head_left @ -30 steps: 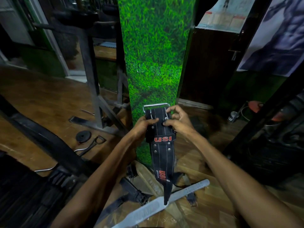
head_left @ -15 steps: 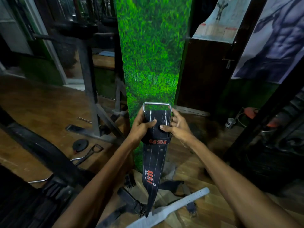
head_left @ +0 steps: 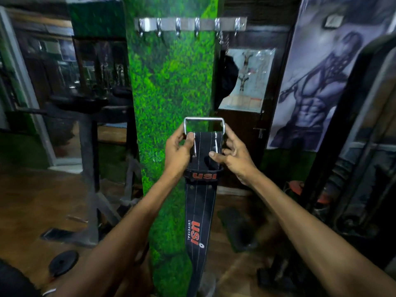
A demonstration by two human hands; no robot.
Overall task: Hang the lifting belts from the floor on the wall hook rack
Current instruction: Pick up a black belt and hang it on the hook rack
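A black lifting belt with red lettering hangs straight down in front of a green grass-covered pillar. Its steel buckle points up. My left hand grips the belt's left edge just under the buckle, thumb over a prong. My right hand pinches the right edge at the same height. High on the pillar a metal hook rack carries several hooks, well above the buckle; a chain hangs from one hook at the right.
A steel gym frame stands at the left, with a small weight plate on the wooden floor. A dark door with a poster is behind the pillar. A large mural and a black machine fill the right.
Both hands have lifted the belt upward. My view has tilted up, bringing the hook rack into sight and dropping the other belts on the floor out of view.
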